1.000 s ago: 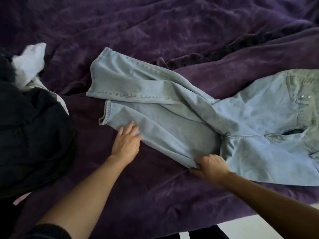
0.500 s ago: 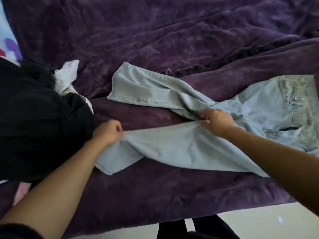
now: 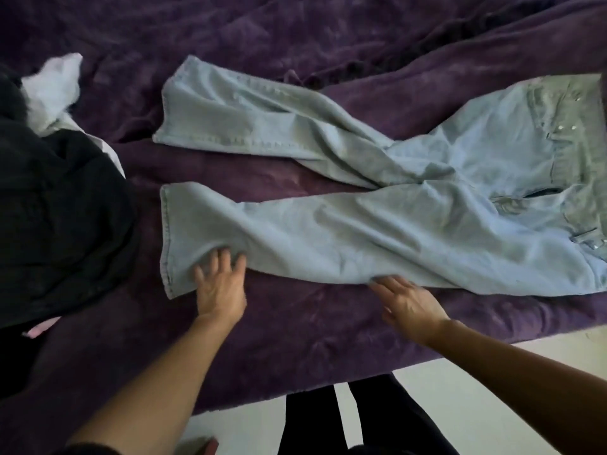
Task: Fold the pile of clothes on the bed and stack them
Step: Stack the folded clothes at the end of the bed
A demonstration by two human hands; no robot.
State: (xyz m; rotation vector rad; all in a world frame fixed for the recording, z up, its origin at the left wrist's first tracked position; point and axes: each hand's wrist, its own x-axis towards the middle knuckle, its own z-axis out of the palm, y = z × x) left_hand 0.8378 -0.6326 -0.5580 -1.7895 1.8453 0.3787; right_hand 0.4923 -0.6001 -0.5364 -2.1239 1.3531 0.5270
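Light blue jeans (image 3: 377, 231) lie spread on the purple bedspread (image 3: 295, 323), waist at the right, both legs running left and lying apart. My left hand (image 3: 220, 287) rests with spread fingers on the near leg close to its hem. My right hand (image 3: 407, 303) lies flat with straight fingers at the near edge of the same leg, around its middle. Neither hand grips the cloth.
A heap of black clothing (image 3: 56, 218) fills the left side of the bed, with a white garment (image 3: 56, 87) at its far end. The bed's near edge runs along the bottom, above a pale floor (image 3: 476, 405). My dark trouser legs (image 3: 345, 418) show below.
Both hands had lifted the near leg of the jeans and pulled it toward me. It now lies flat, separate from the far leg, and both hands have let go and opened on it.
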